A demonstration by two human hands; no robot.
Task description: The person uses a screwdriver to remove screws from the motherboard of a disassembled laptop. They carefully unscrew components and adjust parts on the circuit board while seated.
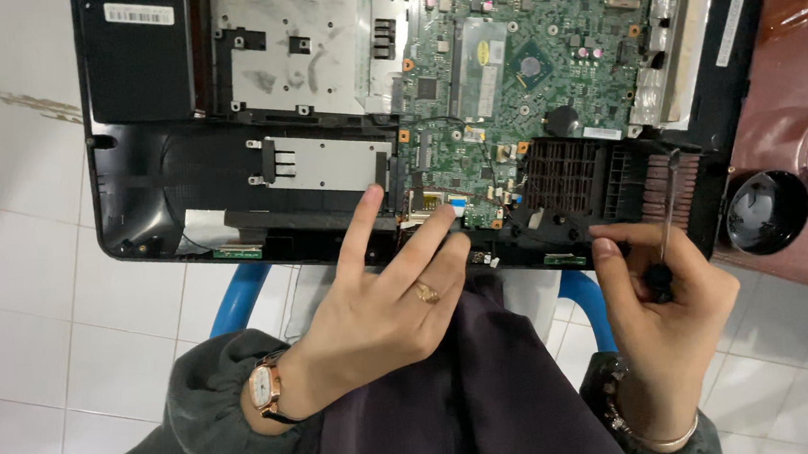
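Opened laptop (131,181) lies across the lap, underside up, board (507,65) exposed.

Left hand (386,305): spread open, holding nothing. Index and middle fingertips rest on the near edge of the chassis, right by the small connector and flat cable (445,204) at the board's near edge. Those sit just beyond the fingertips, touching or almost; can't tell which. Ring on one finger, watch (265,387) on the wrist.

Right hand (666,317): closed around a screwdriver (668,225), black handle in the fist. Shaft runs up and away from the hand, near-vertical in frame, tip at the far right corner of the dark fan grille (569,180), beside the copper fins (675,186). Whether the tip sits in a screw I can't tell, too small.

Key relation: screwdriver's long axis points away from the body, straight out from the right hand into the chassis. Right hand is the nearer one to the grille; left is nearer to the connector, off to the right hand's left.

Around: white tiled floor (5,287), blue chair frame (236,293) under the laptop, brown table (794,52) right of the right hand with a dark round cup (766,213).
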